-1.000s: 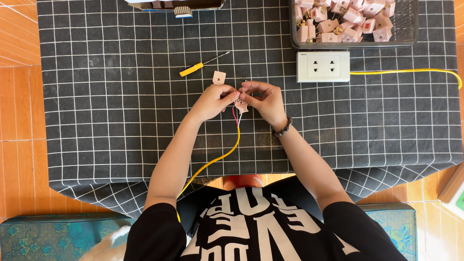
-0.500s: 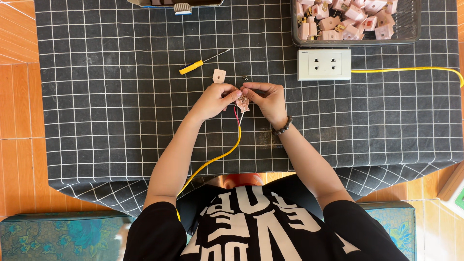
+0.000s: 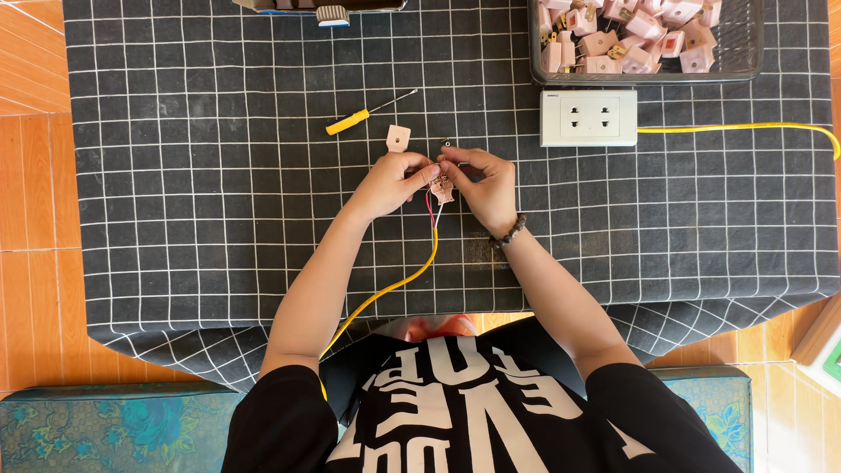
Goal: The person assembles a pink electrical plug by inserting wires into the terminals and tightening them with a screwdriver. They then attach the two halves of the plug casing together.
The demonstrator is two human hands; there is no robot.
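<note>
Both hands meet over the middle of the tabletop (image 3: pixel 219 219), which is covered by a dark cloth with a white grid. The left hand (image 3: pixel 392 182) and the right hand (image 3: pixel 480 182) are each closed in a fingertip pinch on the same small pink plug body (image 3: pixel 442 187), held between them just above the cloth. From the underside of that plug, thin red and dark wires drop into a yellow cable (image 3: pixel 399 285) that curves down and left toward the person's lap. A dark beaded bracelet (image 3: pixel 510 233) sits on the right wrist.

Just beyond the left hand's fingertips lies a loose pink plug cover (image 3: pixel 398 138), flat on the cloth and apart from the hands. Farther left of it rests a screwdriver with a yellow handle (image 3: pixel 368 112), its shaft pointing up and right. A white socket block with 2 outlets (image 3: pixel 588 117) lies beyond the right hand, and a second yellow cable (image 3: pixel 745 130) leads off from its right side. Behind the block stands a wire basket (image 3: pixel 745 52) full of pink plugs (image 3: pixel 626 35).
</note>
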